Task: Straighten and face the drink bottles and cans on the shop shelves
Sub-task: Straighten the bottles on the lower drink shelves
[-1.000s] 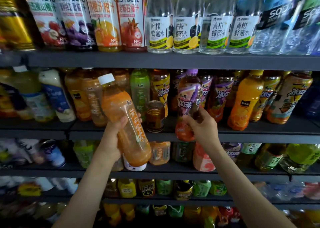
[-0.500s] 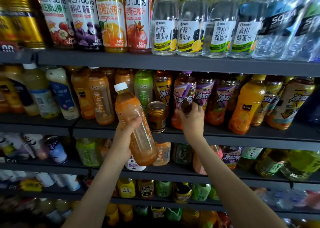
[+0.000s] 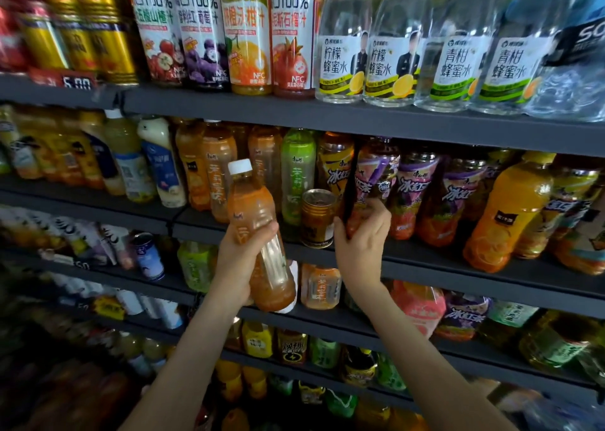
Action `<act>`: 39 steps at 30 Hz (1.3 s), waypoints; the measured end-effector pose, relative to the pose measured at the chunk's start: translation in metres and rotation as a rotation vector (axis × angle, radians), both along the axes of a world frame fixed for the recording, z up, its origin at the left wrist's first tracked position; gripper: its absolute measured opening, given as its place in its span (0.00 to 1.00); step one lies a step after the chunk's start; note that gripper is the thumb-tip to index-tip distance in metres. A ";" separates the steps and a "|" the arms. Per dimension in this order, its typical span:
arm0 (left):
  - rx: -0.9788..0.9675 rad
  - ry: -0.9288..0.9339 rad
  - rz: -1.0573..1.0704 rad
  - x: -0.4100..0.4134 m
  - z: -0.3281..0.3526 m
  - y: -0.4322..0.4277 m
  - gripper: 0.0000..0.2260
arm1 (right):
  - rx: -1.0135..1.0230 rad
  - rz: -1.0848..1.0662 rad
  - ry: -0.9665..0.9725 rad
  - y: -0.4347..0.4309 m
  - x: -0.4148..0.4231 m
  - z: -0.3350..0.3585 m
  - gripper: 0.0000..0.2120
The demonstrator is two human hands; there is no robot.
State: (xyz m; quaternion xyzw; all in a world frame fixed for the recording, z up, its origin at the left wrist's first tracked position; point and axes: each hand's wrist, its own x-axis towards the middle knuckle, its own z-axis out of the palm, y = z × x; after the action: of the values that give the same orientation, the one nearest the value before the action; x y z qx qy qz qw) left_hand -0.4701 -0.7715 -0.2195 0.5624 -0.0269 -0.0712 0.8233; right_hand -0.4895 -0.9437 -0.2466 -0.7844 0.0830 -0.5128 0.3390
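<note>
My left hand (image 3: 240,260) grips an orange tea bottle (image 3: 258,230) with a white cap, held tilted in front of the second shelf (image 3: 458,267). My right hand (image 3: 361,240) holds the lower part of a purple-labelled iced tea bottle (image 3: 371,181) that stands on that shelf among others of its kind. A small gold can (image 3: 317,217) stands at the shelf's front edge, between my two hands.
Juice bottles (image 3: 248,34) and clear honey-water bottles (image 3: 389,54) line the top shelf. Orange drink bottles (image 3: 507,211) stand to the right on the second shelf. Lower shelves (image 3: 360,325) hold more bottles and cans, some leaning.
My right hand has pushed the purple iced tea bottle back onto the shelf and upright. The left hand has lifted the orange bottle a little higher and closer to the shelf.
</note>
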 end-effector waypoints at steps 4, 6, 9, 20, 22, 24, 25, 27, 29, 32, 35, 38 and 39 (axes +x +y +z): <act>0.093 -0.056 0.114 -0.003 0.000 0.010 0.14 | 0.031 0.178 0.066 0.023 -0.001 0.001 0.22; 0.131 -0.075 0.154 0.000 0.001 0.019 0.15 | 0.047 0.264 0.085 0.033 0.001 0.004 0.22; 0.152 -0.095 0.178 0.009 0.000 0.031 0.19 | 0.071 0.351 0.156 0.049 0.008 0.006 0.19; 0.152 -0.171 0.192 0.085 -0.005 0.130 0.12 | 0.120 0.310 0.390 0.133 0.095 0.001 0.31; 0.166 -0.184 0.149 0.104 -0.003 0.152 0.12 | 0.162 0.249 0.401 0.150 0.114 0.003 0.35; 0.186 -0.199 0.113 0.118 -0.002 0.169 0.12 | 0.190 0.173 0.393 0.163 0.130 0.002 0.38; 0.194 -0.202 0.094 0.124 -0.002 0.175 0.12 | 0.196 0.135 0.391 0.167 0.136 0.001 0.38; 0.212 -0.196 0.058 0.134 -0.005 0.186 0.12 | 0.185 0.058 0.394 0.174 0.146 -0.001 0.36; 0.237 -0.194 0.024 0.142 -0.008 0.195 0.11 | 0.160 -0.012 0.388 0.182 0.151 -0.003 0.33; 0.240 -0.208 -0.039 0.151 -0.008 0.200 0.12 | 0.166 -0.098 0.381 0.188 0.158 -0.004 0.32; 0.214 -0.211 -0.098 0.156 -0.005 0.202 0.13 | 0.177 -0.154 0.426 0.187 0.162 -0.003 0.33; 0.194 -0.208 -0.140 0.161 -0.002 0.204 0.19 | 0.139 -0.211 0.454 0.189 0.163 0.000 0.33; 0.192 -0.204 -0.148 0.164 -0.002 0.204 0.20 | 0.098 -0.249 0.416 0.193 0.162 0.000 0.33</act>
State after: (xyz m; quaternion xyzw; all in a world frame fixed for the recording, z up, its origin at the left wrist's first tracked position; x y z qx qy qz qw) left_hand -0.3066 -0.5672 -0.2217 0.6395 -0.1448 -0.0765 0.7512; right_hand -0.3270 -0.7510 -0.2464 -0.8393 0.2719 -0.3736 0.2865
